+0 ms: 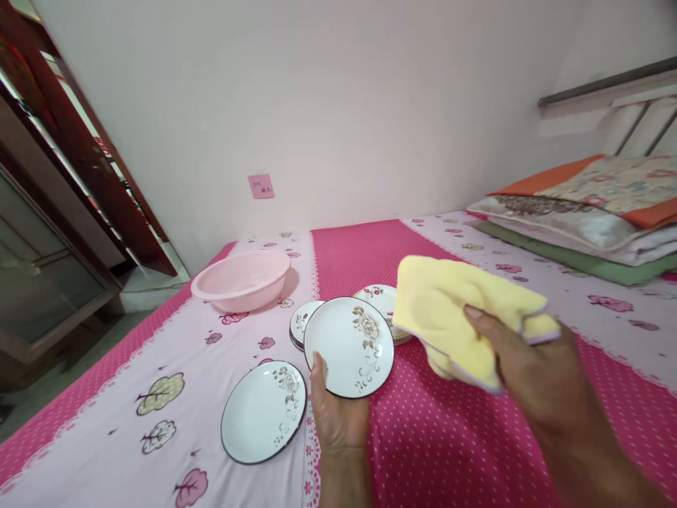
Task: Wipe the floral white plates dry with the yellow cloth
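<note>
Hanging beside a glossy round plate [343, 346] is rumpled yellow cloth [441, 300].

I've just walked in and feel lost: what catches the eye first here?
The bright yellow cloth right of centre, in the right fingers, stands out. Next to it, mid-picture, the left fingers hold a white plate with brown flowers. Behind, at left, sits a pale pink basin.

The round white plate [334, 342] is held up tilted, its face well visible; it has a dark rim, and brownish flowers run from one to five o'clock; the yellow cloth [436, 310], purple-edged and bunched, is held near its three o'clock.
</note>
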Motion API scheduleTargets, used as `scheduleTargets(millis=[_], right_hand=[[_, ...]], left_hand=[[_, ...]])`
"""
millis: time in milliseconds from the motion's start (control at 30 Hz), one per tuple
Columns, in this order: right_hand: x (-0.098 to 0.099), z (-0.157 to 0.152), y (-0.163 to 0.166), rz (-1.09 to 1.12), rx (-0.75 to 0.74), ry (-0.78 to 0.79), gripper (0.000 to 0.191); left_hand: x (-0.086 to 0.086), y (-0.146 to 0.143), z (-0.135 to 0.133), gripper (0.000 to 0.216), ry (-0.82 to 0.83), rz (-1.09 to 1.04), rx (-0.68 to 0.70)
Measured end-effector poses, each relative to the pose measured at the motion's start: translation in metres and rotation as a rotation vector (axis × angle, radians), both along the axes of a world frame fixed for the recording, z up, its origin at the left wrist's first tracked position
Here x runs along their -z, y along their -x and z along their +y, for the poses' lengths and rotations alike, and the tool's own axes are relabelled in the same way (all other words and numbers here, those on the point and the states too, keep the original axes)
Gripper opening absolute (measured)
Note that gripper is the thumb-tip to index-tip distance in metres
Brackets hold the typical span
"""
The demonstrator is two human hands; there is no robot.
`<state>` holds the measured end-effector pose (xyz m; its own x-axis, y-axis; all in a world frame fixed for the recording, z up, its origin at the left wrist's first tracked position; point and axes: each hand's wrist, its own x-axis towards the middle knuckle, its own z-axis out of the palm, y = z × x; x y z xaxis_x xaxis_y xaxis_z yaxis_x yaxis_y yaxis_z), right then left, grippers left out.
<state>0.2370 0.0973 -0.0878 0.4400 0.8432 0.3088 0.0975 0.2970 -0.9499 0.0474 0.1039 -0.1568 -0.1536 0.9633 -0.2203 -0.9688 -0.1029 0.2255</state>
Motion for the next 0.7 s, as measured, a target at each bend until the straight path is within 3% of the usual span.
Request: scheduleTargets(millis=[67,200,367,533,700], right_hand=[[0.009,0.001,0.018,-0.098,0.020,-0.105,0.034],[0.029,0.007,0.047,-0.470,-0.250,-0.277,0.043],[0.053,0.014,0.046,-0.812,-0.440,-0.274,0.038],[0.071,0.001,0.040,-0.916,-0.505,-0.399,0.047],[0.061,-0.009,0.063,-0.849,-0.643,-0.458,0.058]], left_hand=[[0.001,-0.004,0.001,0.057,-0.020,0.006,-0.030],[0.005,-0.008,0.003,0.070,-0.044,0.008,0.002],[0.008,-0.006,0.004,0.061,-0.080,-0.008,0.064],[0.008,0.001,0.002,0.061,-0.041,-0.006,0.064],[0.031,0.006,0.002,0.042,-0.138,0.090,0.120]])
